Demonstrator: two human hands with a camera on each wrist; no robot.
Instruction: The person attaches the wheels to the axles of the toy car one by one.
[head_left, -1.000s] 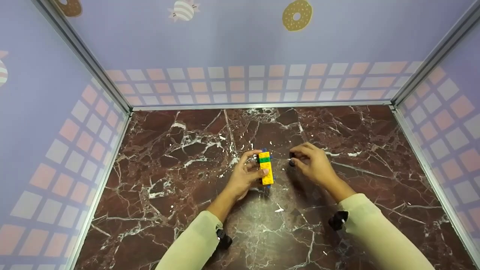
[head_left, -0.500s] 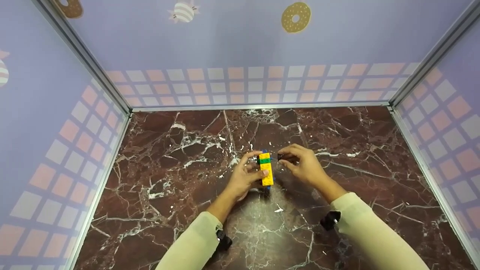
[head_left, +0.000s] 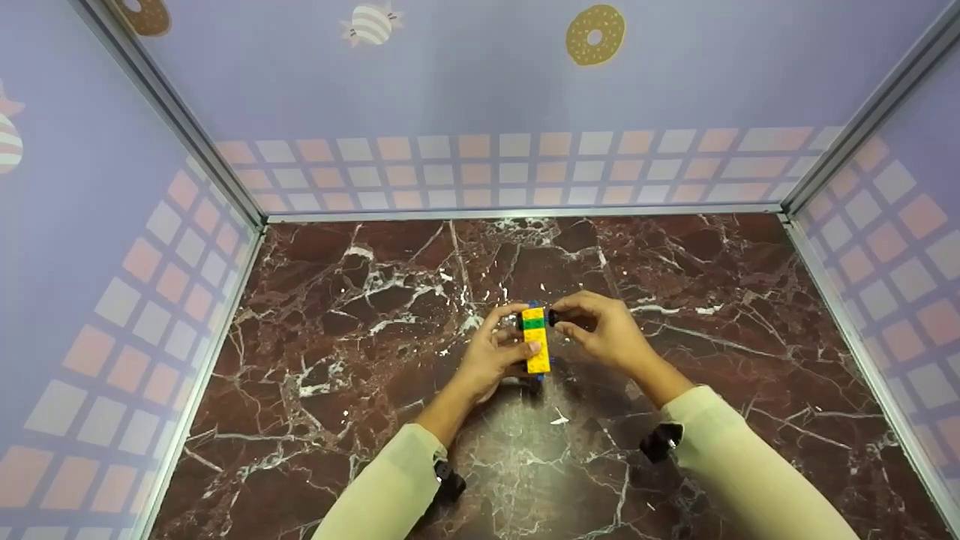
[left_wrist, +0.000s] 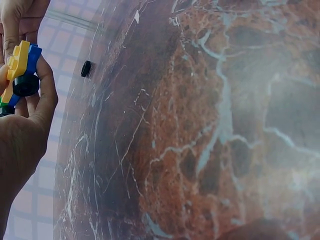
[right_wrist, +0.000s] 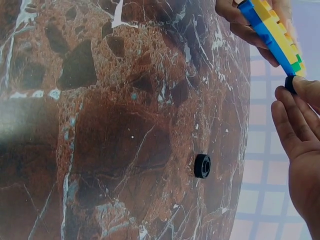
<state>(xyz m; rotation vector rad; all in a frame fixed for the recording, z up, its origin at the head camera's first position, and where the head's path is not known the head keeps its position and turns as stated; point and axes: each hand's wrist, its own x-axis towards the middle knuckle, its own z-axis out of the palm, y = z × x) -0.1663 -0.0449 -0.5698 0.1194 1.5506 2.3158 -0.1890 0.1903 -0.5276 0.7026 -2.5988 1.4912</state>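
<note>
My left hand [head_left: 484, 358] grips a toy car [head_left: 538, 361] built of bricks, holding it off the table. Yellow studded bricks with one green row form its top, over a blue base; black wheels [left_wrist: 26, 85] sit on its left side. At the car's right side, by the green row, my right hand [head_left: 609, 330] pinches a black wheel [right_wrist: 290, 84] between thumb and fingers. That wheel touches the blue base; whether it is seated on the axle I cannot tell. A loose black wheel [right_wrist: 202, 166] lies on the table in both wrist views, out of sight in the head view.
The marbled dark red table [head_left: 360, 450] has white veins and light specks. Patterned lilac panels [head_left: 480, 97] stand at the back and both sides, with metal strips along their lower edges. A black wrist camera [head_left: 661, 442] is worn on the right sleeve.
My right hand has moved left, bringing the black wheel from apart to touching the car's right side. The left hand and the car have stayed nearly in place.
</note>
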